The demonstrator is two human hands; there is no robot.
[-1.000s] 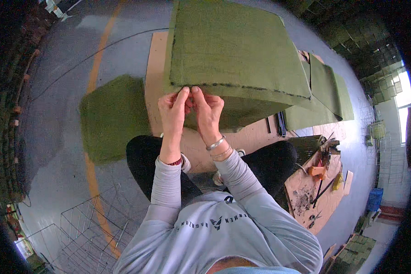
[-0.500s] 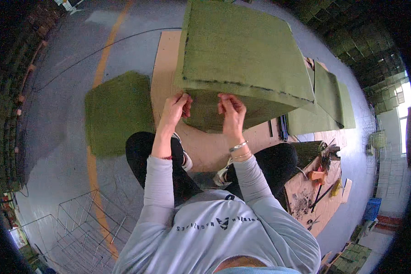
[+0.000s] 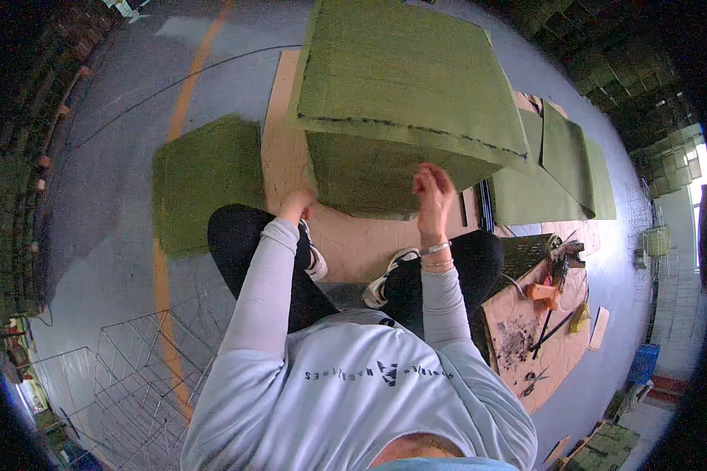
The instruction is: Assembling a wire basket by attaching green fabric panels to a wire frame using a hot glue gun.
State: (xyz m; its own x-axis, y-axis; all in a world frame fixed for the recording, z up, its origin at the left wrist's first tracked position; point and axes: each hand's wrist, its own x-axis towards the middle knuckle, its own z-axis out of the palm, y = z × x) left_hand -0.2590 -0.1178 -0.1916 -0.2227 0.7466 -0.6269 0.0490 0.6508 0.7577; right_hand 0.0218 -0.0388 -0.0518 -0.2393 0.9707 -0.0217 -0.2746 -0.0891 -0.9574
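Observation:
In front of me stands a large olive-green, box-shaped fabric piece (image 3: 401, 71) with a dark, rough seam along its near top edge. Its near side (image 3: 369, 169) is in shadow. My left hand (image 3: 298, 206) is low by the box's near left corner, above the cardboard; motion smears its fingers. Raised in front of the shaded side, my right hand (image 3: 434, 188) has its fingers curled together. Whatever it pinches, if anything, is too small to make out.
Cardboard (image 3: 330, 251) lies under the box, with a flat green piece (image 3: 208, 188) at left and green sheets (image 3: 558, 173) at right. Near my right knee, a board (image 3: 518, 337) carries an orange-handled tool (image 3: 543, 294) and scissors (image 3: 534, 381). Wire frames (image 3: 133, 361) stand at lower left.
My left hand has dropped down and away from the box's seam. My right hand has moved right and slightly nearer me. The box appears shifted a little left and up in view.

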